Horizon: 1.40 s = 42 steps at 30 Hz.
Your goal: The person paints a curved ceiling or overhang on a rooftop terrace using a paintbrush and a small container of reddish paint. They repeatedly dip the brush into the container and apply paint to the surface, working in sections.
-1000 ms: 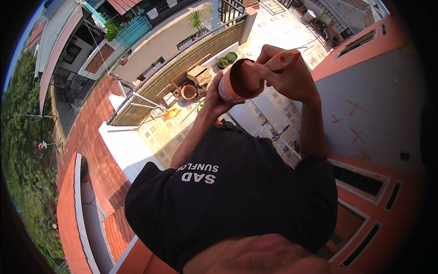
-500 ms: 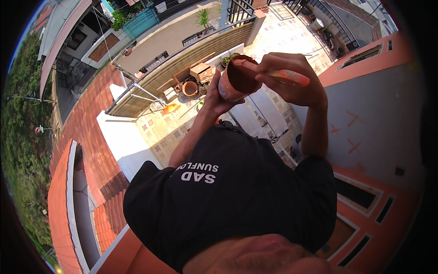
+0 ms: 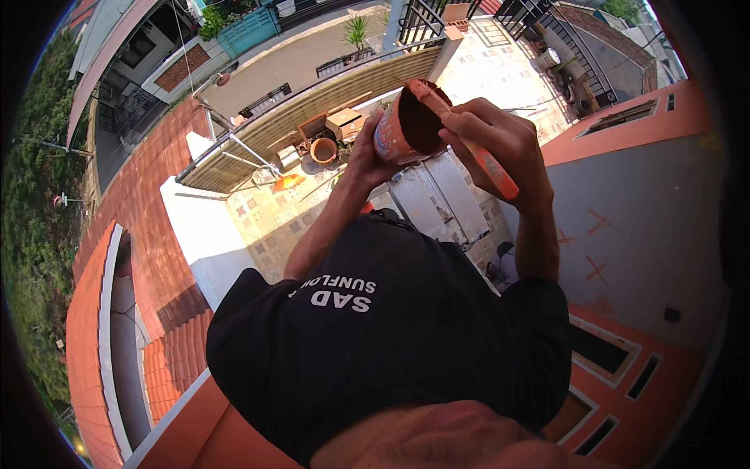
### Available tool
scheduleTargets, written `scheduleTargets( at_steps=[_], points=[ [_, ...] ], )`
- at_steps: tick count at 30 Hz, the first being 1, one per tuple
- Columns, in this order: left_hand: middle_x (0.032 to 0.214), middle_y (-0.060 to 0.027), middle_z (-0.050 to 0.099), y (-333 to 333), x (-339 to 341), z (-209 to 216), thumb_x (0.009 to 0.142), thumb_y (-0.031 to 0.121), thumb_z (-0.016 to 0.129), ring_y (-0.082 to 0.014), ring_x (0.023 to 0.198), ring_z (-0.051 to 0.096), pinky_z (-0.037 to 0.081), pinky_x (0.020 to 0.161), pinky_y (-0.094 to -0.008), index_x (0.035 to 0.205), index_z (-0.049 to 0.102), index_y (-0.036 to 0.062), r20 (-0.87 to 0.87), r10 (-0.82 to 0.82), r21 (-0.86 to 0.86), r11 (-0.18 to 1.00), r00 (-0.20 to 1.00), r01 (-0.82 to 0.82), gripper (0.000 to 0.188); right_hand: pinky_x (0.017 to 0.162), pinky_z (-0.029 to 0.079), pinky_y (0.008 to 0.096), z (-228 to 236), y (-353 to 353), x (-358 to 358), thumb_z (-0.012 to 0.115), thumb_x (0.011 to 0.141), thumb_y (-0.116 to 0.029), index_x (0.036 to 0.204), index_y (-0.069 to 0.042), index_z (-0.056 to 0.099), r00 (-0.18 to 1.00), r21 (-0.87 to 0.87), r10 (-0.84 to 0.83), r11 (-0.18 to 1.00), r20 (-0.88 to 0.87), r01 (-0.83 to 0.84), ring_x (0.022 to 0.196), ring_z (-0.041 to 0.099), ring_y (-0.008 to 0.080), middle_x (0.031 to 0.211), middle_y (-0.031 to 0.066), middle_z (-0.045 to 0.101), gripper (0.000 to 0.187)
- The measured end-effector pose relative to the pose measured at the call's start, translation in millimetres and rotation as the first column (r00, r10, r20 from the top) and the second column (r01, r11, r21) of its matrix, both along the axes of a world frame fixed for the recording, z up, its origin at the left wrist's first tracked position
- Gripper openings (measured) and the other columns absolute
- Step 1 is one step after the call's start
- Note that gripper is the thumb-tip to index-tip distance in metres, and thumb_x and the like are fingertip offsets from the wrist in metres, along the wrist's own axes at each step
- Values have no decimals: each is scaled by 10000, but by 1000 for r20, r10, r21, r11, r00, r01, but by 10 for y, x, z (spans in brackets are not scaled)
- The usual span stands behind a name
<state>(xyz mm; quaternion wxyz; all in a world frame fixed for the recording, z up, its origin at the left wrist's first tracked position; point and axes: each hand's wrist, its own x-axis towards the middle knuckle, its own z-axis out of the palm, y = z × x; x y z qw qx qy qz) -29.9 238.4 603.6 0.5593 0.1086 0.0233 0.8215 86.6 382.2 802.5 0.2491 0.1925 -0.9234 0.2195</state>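
Observation:
My left hand is closed around a paint-smeared can, which is tilted so that its dark reddish inside shows. In my right hand is a paintbrush, its orange-red handle sticking out below the fingers. The brush's paint-covered head lies across the can's mouth and meets the far rim. My fingers partly hide the middle of the brush. How much paint is inside the can cannot be made out.
A grey wall with orange cross marks rises at the right. Far below lie a tiled yard, a terracotta pot, cardboard boxes and a ribbed fence. Rusty roofing spreads at the left.
The brush has turned: its handle now slants more downward, and its head has shifted to the can's far rim. The can's mouth stands slightly higher in view.

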Motion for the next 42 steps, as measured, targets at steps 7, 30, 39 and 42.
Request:
scheduleTargets(
  at_steps=[7,30,39,42],
  points=[
    [1378,-157,514,16,-20,-18,936,602,471,-313,1231,547,467,1015,-492,1427,395,68,44,-16,105,994,999,11,730,524,469,337,-88,-45,-29,738,789,-25,928,-59,612,991,-66,-72,996,-110,65,604,612,255,721,77,587,191],
    [1312,-112,538,-108,32,137,932,648,391,-310,1161,540,473,854,-491,1367,463,165,-47,215,-391,895,975,-216,654,595,540,278,-312,-188,115,693,842,24,950,6,631,985,-346,-134,934,-111,88,684,683,196,821,138,675,126],
    [1329,-120,522,-203,99,-20,935,655,363,-318,1172,533,471,875,-486,1394,437,136,-79,219,-397,888,973,-232,697,545,545,261,-506,-222,96,587,947,-59,909,15,552,962,-869,-39,420,271,261,593,665,158,739,109,652,90],
    [1337,-131,543,-215,124,-69,960,563,405,-307,1212,540,423,1006,-490,1380,453,87,-52,244,-350,904,968,-247,637,529,543,261,-546,-214,61,574,954,-73,910,-1,548,955,-903,11,328,297,277,584,668,160,745,111,658,89]
  ],
)
